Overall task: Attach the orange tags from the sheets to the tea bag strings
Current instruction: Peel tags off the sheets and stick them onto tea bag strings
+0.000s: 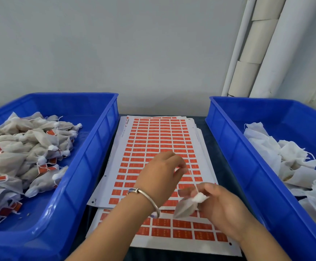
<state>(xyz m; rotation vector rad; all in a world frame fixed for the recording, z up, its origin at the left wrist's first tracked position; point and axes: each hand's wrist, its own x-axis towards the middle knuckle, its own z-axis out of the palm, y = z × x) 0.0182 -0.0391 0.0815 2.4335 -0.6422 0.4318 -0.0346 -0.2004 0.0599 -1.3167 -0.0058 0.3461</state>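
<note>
We note a dark tabletop [205, 127], mostly covered. A stack of white sheets [115, 166] printed with orange tags lies down its middle, a second sheet [172, 242] overlapped at the near end. A blue bin [89, 162] flanks the stack on the left, another blue bin [234, 157] on the right.

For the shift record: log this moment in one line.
left hand pinches string | right hand holds tea bag | over tag sheets

left grip [164, 172]: fingers pinched | right grip [217, 202]: fingers curled, holding
</note>
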